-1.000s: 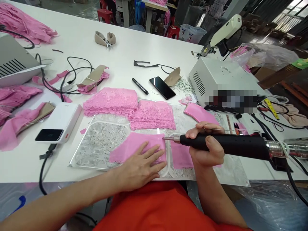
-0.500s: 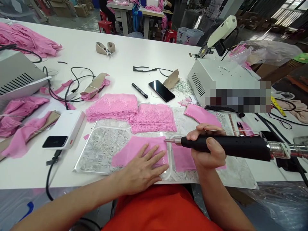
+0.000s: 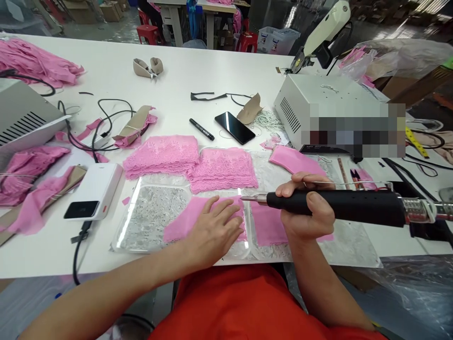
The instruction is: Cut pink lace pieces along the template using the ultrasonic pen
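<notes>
My left hand (image 3: pixel 214 231) lies on a pink fabric piece (image 3: pixel 184 218), fingers stretched out and a little bent over its right part. A black-handled tool with a thin metal tip (image 3: pixel 354 206) is in my right hand (image 3: pixel 307 212), fingers wrapped round the handle. Its tip is by the upper right corner of that piece; whether it touches, I cannot tell. Under the fabric is a clear-edged sheet over a grey speckled mat (image 3: pixel 152 212). To the right, partly behind my right hand, lies another pink piece (image 3: pixel 265 224). Two stacks of pink lace, left (image 3: pixel 163 155) and right (image 3: pixel 222 167), sit just beyond.
A white power bank (image 3: pixel 95 189) with a cable stands left. Beyond the lace are a marker (image 3: pixel 201 129) and a black phone (image 3: pixel 235 127). Grey metal boxes flank the table, left (image 3: pixel 28 113) and right (image 3: pixel 329 94). A folded pink stack (image 3: pixel 297 160) lies beyond my right hand.
My left hand has slid slightly away from me over the fabric, its fingers closer together and more bent. The tool's tip stays near the same corner. The whole view has shifted slightly.
</notes>
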The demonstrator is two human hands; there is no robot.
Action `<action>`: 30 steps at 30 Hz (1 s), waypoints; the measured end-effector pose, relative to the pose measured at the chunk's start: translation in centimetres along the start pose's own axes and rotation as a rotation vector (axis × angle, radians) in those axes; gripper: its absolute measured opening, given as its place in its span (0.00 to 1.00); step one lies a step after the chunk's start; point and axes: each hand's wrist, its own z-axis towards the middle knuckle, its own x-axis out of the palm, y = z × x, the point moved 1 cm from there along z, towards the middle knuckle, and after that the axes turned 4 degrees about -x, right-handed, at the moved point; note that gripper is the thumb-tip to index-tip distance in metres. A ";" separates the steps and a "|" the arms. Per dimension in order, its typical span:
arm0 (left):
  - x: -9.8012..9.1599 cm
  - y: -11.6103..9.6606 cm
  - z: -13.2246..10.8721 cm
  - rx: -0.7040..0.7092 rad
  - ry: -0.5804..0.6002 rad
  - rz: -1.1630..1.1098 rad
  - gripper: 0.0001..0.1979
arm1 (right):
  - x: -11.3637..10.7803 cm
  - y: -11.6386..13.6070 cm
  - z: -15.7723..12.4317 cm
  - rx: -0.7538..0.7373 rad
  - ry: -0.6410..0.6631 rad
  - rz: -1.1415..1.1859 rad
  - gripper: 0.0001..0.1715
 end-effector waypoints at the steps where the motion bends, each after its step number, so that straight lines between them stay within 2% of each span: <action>1: 0.2 -0.2 0.3 0.007 0.011 0.017 0.10 | -0.1 0.0 0.0 0.000 0.004 0.008 0.12; 5: 1.1 -0.7 0.5 0.024 0.053 0.097 0.11 | -0.3 0.0 0.1 -0.006 0.005 0.009 0.12; 13: 1.7 -0.2 0.1 -0.004 0.073 0.139 0.19 | -0.4 -0.3 0.1 0.008 -0.018 0.018 0.11; 30: 1.6 -0.1 0.0 -0.044 0.107 0.131 0.20 | -0.6 -0.5 0.0 0.023 0.029 0.017 0.12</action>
